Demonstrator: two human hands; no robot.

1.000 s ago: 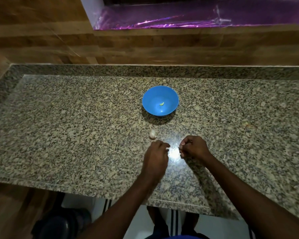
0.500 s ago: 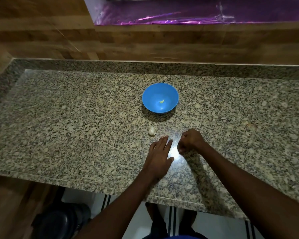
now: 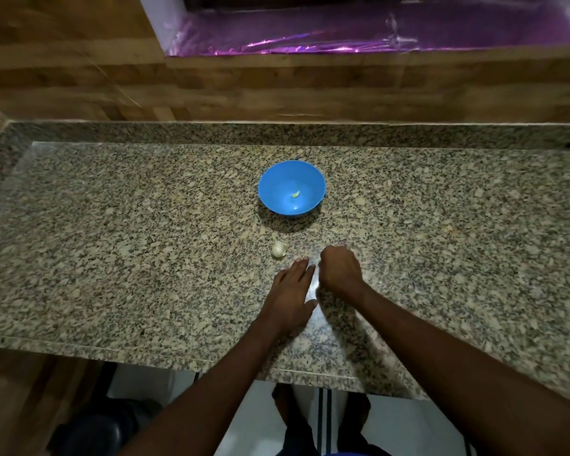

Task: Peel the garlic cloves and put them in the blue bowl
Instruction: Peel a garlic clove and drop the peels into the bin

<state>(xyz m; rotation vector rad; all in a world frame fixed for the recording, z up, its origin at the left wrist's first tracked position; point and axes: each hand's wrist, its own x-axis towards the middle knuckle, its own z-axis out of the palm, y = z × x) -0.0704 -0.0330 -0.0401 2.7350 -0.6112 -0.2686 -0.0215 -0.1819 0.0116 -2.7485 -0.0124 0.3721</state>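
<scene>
While one peeled clove (image 3: 295,194) sits in the blue bowl (image 3: 273,189), an unpeeled clove (image 3: 278,249) waits on the worktop (image 3: 112,241) w/ left hand (image 3: 290,292) flat, right hand (image 3: 340,269) clenched, contents unseen.

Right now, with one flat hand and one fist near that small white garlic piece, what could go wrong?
The unpeeled white garlic clove lies loose on the speckled granite counter, just beyond the flat left hand; a careless nudge might roll it away. The right hand is curled tight, and whether it holds anything cannot be seen, so a small piece could slip out unnoticed. The round blue plastic bowl, holding one peeled clove, could get knocked while reaching.
</scene>
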